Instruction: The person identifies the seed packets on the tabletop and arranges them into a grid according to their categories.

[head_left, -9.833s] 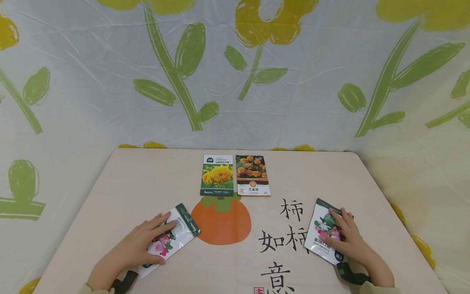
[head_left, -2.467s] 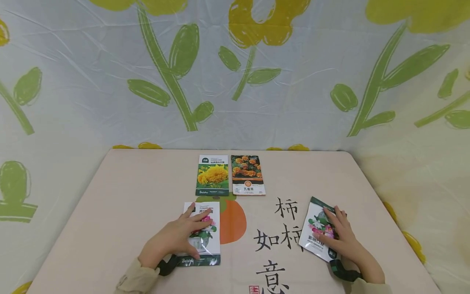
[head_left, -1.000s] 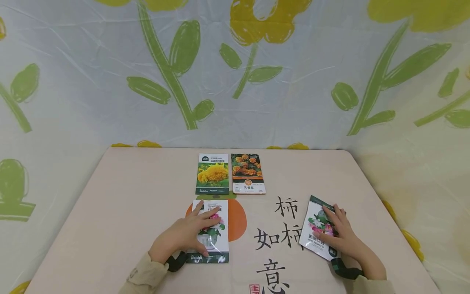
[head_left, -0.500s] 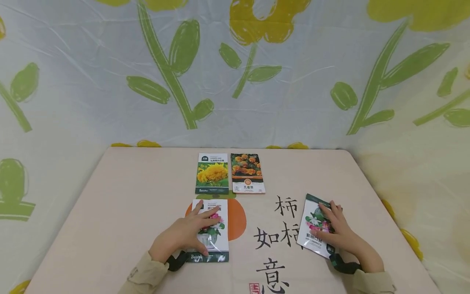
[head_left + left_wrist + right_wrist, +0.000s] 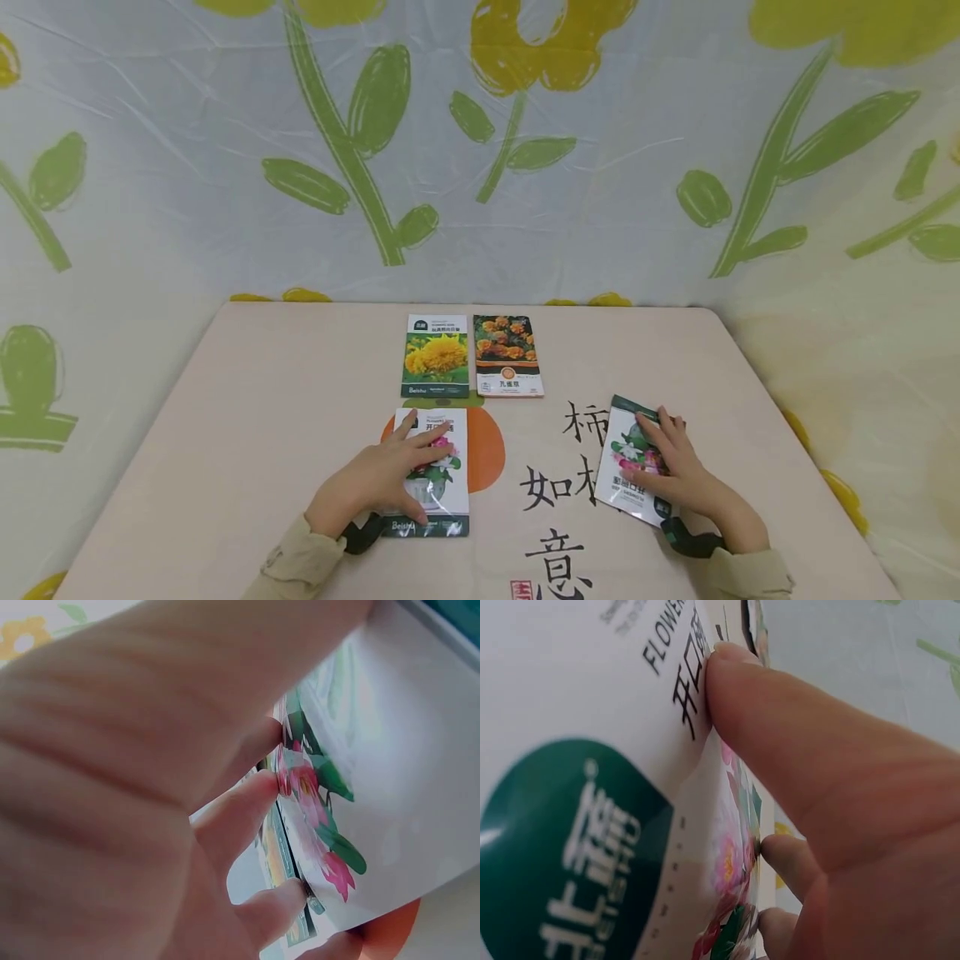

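Two white seed packets with pink flowers lie under my hands in the head view. My left hand (image 5: 378,479) rests with spread fingers on the left packet (image 5: 446,492), which lies square and right way up, partly over the printed persimmon. Fingertips (image 5: 255,791) touch its flower picture in the left wrist view. On the right, my right hand (image 5: 686,479) rests on the other packet (image 5: 626,442), upside down and slightly tilted, its printing inverted. In the right wrist view the thumb (image 5: 765,712) presses on its lettering. Part of each packet is hidden by the hand.
Behind lie a yellow-flower seed packet (image 5: 437,358) and an orange marigold packet (image 5: 508,357), side by side. The pale tablecloth (image 5: 300,375) bears a persimmon (image 5: 487,450) and black brush characters (image 5: 555,562). A flower-patterned curtain (image 5: 585,242) hangs behind the table.
My left hand has turned the left packet right way up and slid it right onto the persimmon, where it now stays still. Lately my right hand has slid its packet left, turning it slightly.
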The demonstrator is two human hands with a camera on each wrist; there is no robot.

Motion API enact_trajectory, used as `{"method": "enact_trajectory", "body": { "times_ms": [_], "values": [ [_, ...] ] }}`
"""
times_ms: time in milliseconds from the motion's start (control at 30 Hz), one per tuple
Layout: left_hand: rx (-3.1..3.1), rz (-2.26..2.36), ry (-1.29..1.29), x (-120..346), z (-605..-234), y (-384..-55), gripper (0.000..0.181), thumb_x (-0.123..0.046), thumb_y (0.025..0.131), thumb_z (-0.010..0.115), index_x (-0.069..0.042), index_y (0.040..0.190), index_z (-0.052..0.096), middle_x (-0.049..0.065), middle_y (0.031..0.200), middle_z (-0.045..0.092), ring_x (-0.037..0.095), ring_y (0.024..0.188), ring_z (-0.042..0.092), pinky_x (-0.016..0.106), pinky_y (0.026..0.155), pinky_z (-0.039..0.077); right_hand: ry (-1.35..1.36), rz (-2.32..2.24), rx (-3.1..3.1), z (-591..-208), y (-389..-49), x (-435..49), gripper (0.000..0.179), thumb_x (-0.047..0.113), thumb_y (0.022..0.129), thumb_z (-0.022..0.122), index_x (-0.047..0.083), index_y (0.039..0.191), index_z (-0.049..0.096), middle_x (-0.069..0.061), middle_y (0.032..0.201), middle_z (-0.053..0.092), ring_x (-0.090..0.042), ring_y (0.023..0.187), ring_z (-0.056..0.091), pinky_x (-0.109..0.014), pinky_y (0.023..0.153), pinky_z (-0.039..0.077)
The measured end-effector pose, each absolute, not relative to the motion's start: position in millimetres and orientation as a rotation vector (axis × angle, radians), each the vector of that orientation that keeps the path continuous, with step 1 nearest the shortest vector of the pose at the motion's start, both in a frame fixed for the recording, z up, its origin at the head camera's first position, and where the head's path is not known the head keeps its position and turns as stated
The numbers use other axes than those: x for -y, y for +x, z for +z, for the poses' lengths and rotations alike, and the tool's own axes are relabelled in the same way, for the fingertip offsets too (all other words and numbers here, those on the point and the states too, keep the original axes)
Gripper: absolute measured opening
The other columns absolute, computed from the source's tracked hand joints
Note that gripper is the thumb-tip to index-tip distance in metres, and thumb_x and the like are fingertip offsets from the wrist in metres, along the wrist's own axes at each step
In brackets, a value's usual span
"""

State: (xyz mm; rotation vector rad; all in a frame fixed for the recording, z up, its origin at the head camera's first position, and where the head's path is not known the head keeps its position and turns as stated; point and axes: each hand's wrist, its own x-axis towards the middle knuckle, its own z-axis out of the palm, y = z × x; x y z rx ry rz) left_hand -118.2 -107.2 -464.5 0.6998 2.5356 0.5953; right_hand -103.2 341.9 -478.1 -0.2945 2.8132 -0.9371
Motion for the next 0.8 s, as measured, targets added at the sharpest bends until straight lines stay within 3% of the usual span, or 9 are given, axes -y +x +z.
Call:
{"method": "enact_trajectory", "body": {
  "times_ms": [233, 800],
  "values": [
    [-2.538, 0.587, 0.718, 105, -466, -118, 0.092, -0.042, 0.065, 0.091, -0.035, 0.147, 0.05, -0.009, 0.163, 0.024, 0.04, 0.15, 0.003, 0.064, 0.089, 0.049, -0.35, -0.898, -2.846, -479, -104, -334, 0.089, 0.035, 0.08, 0.077, 0.002, 0.151, 0.034, -0.036, 0.157, 0.009, -0.062, 0.14, -0.007, -0.086, 0.095, 0.005],
    [-2.535, 0.606, 0.698, 105, -470, -119, 0.093, -0.043, 0.064, 0.091, -0.036, 0.147, 0.049, -0.009, 0.163, 0.024, 0.039, 0.15, 0.003, 0.061, 0.087, 0.051, -0.34, -0.753, -2.82, -470, -103, -300, 0.093, 0.047, 0.08, 0.076, 0.006, 0.153, 0.034, -0.031, 0.16, 0.012, -0.058, 0.143, -0.001, -0.084, 0.097, 0.009]
  ]
}}
